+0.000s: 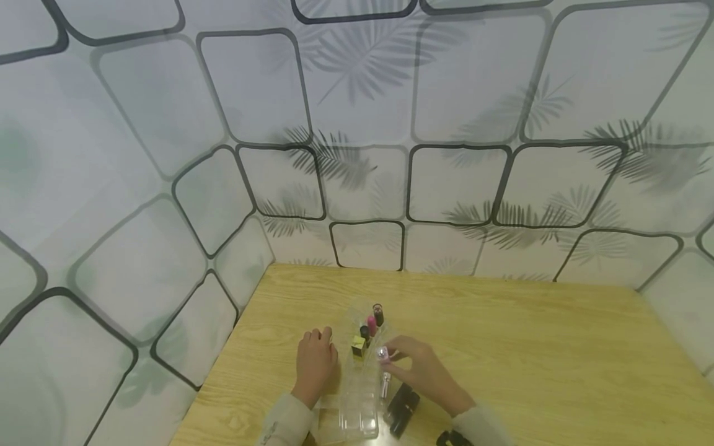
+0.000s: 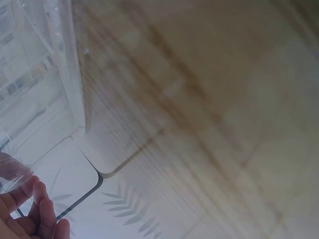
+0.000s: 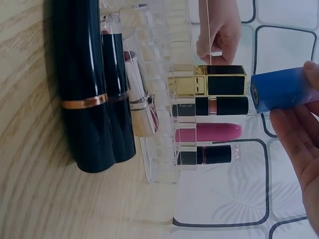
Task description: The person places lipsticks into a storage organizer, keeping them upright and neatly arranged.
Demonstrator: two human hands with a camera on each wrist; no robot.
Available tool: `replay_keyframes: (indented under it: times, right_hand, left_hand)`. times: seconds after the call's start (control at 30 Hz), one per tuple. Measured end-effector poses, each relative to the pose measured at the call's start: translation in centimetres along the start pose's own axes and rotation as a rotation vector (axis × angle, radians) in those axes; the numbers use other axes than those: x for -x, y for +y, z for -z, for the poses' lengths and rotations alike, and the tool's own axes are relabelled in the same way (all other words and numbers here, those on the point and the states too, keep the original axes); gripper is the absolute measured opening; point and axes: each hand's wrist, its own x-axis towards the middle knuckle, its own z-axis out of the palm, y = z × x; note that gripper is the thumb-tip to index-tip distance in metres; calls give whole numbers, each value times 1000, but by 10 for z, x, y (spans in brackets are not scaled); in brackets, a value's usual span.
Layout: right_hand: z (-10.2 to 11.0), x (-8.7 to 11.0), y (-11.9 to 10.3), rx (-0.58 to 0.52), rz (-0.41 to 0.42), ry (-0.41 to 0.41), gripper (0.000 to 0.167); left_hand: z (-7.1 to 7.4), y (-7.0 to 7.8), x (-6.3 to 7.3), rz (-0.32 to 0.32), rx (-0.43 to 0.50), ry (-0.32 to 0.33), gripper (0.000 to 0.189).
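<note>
A clear plastic lipstick organizer point(image 1: 357, 396) with stepped compartments stands on the table. My left hand point(image 1: 316, 359) is at its left side, thumb and curled fingers gripping its clear edge in the left wrist view. In my right hand point(image 1: 418, 365), thumb and fingers pinch a lipstick tube point(image 3: 281, 88), blue in the right wrist view and pale pink in the head view. It is held up beside the filled slots. Upright in the organizer are a black-and-gold square lipstick point(image 3: 227, 80), a black tube point(image 3: 232, 106), a pink lipstick point(image 3: 219, 132) and another dark tube point(image 3: 217, 155).
Two black lipsticks point(image 1: 403, 409) lie right of the organizer, one with a copper band. Next to them is a clear-and-silver lipstick point(image 1: 385, 384). Another black item point(image 1: 453, 438) lies at the front edge by the right sleeve. A patterned wall point(image 1: 368, 186) borders the wooden table point(image 1: 535, 359).
</note>
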Motion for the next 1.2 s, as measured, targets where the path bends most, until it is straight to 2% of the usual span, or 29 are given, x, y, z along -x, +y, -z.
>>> replay_keyframes:
  times: [0.47, 0.67, 0.9, 1.2]
  right_hand:
    - [-23, -7, -2, -87, -30, 117, 26]
    - [-29, -10, -6, -61, -71, 104, 26]
    - [-36, -13, -7, -51, -107, 111, 27]
    - [-48, -16, -5, -49, -86, 146, 23]
  left_hand:
    - [3, 1, 0, -8, -17, 3, 20]
    - [4, 2, 1, -38, -53, 38, 22]
    - [5, 3, 1, -18, -65, 20, 23]
    - [0, 0, 2, -19, -85, 40, 24]
